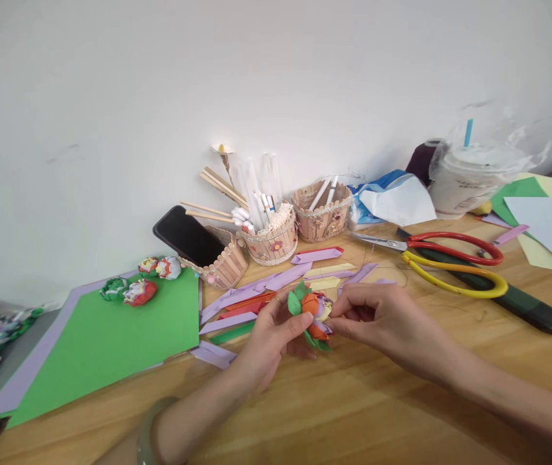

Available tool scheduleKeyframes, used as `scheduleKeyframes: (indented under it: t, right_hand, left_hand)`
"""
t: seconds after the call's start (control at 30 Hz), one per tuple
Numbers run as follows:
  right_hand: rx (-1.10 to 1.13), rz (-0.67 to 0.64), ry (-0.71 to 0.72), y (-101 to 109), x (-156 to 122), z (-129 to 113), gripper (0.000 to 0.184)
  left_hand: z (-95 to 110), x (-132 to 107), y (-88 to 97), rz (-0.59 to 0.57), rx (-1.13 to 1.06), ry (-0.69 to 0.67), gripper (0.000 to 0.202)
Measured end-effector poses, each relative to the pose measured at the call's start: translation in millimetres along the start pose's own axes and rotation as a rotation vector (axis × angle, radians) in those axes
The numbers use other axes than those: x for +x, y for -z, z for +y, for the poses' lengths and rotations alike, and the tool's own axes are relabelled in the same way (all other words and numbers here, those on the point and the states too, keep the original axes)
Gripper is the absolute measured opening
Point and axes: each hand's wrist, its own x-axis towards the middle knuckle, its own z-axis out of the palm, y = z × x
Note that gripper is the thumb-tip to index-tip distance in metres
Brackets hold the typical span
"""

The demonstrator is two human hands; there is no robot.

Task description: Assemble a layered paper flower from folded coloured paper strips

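Observation:
My left hand grips a small folded paper flower with orange, green, yellow and purple petals, held just above the wooden table. My right hand pinches the flower's right side with thumb and fingertips. Folded paper strips in purple, orange, yellow and green lie on the table right behind both hands.
A green sheet on purple paper lies left, carrying finished paper flowers. Along the wall stand a phone, stick-built baskets with pens, and a lidded drink cup. Red and yellow scissors lie right, beside loose paper sheets.

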Motion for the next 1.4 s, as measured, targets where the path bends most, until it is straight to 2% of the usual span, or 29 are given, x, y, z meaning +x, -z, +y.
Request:
scheduleKeyframes:
  t: [0.13,0.2,0.3,0.37,0.43,0.5,0.63,0.77,0.93,1.17,1.3,1.4]
  right_hand:
    - [0.058,-0.004,0.048,2.3,0.7,-1.8,0.021]
    - [0.038,0.06,0.114,4.9,-0.6,-4.2,0.018]
    - [-0.066,0.197,0.289,7.2,-4.7,-7.1,0.015]
    - [-0.1,0.184,0.403,7.0,-7.0,-8.0,0.014]
    - [-0.101,0.112,0.468,6.2,-7.6,-8.1,0.015]
    - [-0.103,0.126,0.47,5.8,-6.9,-7.2,0.017]
    - [-0.146,0.27,0.434,6.2,-6.5,-3.8,0.016]
    - [-0.148,0.197,0.439,4.7,-6.8,-1.6,0.013]
    - [-0.198,0.176,0.388,3.1,-3.9,-1.1,0.012]
    - [-0.219,0.211,0.531,5.1,-7.4,-4.6,0.009]
    - [-0.185,0.107,0.538,5.6,-9.1,-7.1,0.01]
    - [-0.202,0.122,0.533,4.4,-8.8,-5.8,0.01]
  left_hand:
    - [1.6,0.4,0.1,-0.02,-0.045,0.012,0.036]
    - [2.4,0.6,1.0,-0.042,-0.086,0.017,0.032]
    - [2.9,1.0,3.0,-0.061,-0.14,0.025,0.027]
    - [2.8,1.5,4.0,-0.073,-0.158,0.031,0.024]
    - [3.0,2.0,4.3,-0.083,-0.172,0.034,0.022]
    - [3.5,2.2,3.9,-0.087,-0.187,0.04,0.021]
    - [5.4,1.5,2.9,-0.1,-0.208,0.078,0.023]
    - [5.8,0.6,3.7,-0.115,-0.225,0.128,0.026]
    - [3.6,0.8,5.2,-0.104,-0.22,0.129,0.026]
    - [2.2,2.3,4.4,-0.088,-0.32,0.144,0.032]
    - [-1.6,5.0,7.1,-0.131,-0.344,0.152,0.037]
    - [-2.1,4.3,9.4,-0.225,-0.339,0.163,0.05]
